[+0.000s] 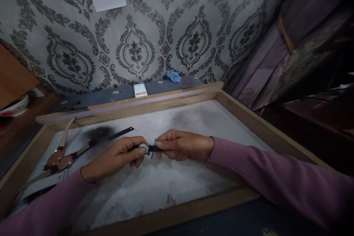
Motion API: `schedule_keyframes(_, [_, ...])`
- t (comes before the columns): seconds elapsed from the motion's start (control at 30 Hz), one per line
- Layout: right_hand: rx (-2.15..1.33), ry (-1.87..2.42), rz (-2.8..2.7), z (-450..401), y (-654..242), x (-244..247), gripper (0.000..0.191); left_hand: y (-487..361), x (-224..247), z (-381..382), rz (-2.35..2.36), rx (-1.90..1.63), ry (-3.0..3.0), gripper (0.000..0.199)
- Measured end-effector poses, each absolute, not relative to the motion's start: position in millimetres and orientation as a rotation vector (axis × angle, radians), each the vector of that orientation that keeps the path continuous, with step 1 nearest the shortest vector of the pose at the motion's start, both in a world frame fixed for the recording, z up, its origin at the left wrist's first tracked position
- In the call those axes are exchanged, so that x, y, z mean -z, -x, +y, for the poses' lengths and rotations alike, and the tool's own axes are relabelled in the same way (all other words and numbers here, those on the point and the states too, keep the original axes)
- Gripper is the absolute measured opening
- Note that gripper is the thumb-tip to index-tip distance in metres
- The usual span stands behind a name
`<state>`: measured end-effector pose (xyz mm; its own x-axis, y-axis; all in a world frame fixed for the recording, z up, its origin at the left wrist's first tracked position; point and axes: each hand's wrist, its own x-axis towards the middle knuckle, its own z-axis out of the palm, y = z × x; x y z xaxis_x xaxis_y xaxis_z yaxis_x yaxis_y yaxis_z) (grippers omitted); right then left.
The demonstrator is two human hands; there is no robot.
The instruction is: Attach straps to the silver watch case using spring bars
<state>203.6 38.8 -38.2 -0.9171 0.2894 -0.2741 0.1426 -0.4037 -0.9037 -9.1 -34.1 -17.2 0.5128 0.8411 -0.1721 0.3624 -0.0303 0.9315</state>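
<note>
My left hand (121,155) pinches a small wristwatch (144,148) with a pale, shiny face, holding it above the tray (193,129). My right hand (184,144) is closed on a black strap (153,148) that extends from the watch case. A thin dark piece sticks out above and below the strap between the two hands; its kind is unclear. On the left of the tray, two watches with coppery round cases, one watch (55,158) and another watch (65,162), lie close together. Beyond my left hand rests a flat dark strip (121,132) with a hole at its end.
The tray's raised wooden rim (155,105) surrounds the work area. Behind it lie a crumpled blue cloth (173,76) and a small white packet (140,90). A bowl (15,106) stands at far left. A purple curtain (257,70) hangs on the right.
</note>
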Motion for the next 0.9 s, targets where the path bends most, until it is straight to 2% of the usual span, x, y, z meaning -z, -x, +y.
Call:
schedule_keyframes(0.2, [-2.371, 0.623, -1.714, 37, -203, 35, 0.039, 8, 13, -35, 1.049, -0.537, -1.548, 0.029])
schedule_keyframes(0.47, [-2.010, 0.725, -1.863, 32, -197, 32, 0.039, 4, 17, -39, 1.100, -0.562, -1.637, 0.030])
schedule_keyframes(0.9, [-1.920, 0.655, -1.889, 30, -196, 43, 0.041, -7, 34, -41, 1.157, -0.773, -1.396, 0.034])
